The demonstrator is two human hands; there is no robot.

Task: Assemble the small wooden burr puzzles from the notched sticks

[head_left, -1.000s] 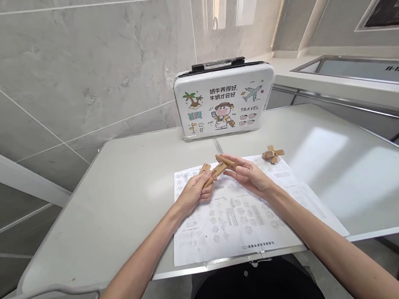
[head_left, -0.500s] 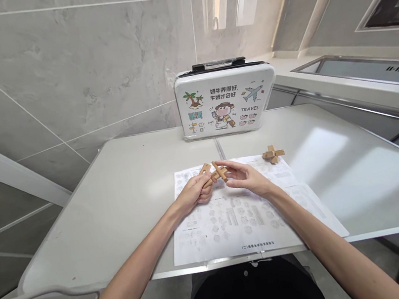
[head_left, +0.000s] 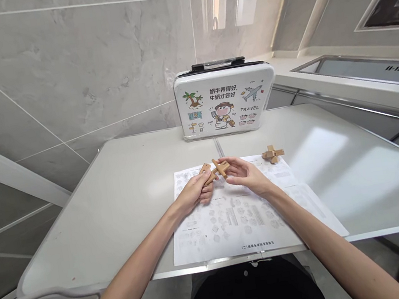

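Table [head_left: 117, 201] beside grey wall [head_left: 103, 59]

Likely home kitchen: grey marbled wall tiles [head_left: 96, 60], pale smooth countertop [head_left: 363, 88] with metal-rimmed rectangular inset [head_left: 359, 67], grey flat-fronted cabinets [head_left: 351, 114] below. Domestic touch: white cartoon-printed case [head_left: 225, 98] on white metal-edged table [head_left: 99, 204].

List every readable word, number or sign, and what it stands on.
"奶牛养得好," – white case, upper line
"牛奶才会好" – same case, line below
"TRAVEL" – same case, right side
Printed sheet: text too small and blurred to read.
Tiny marks by the cartoon: illegible.
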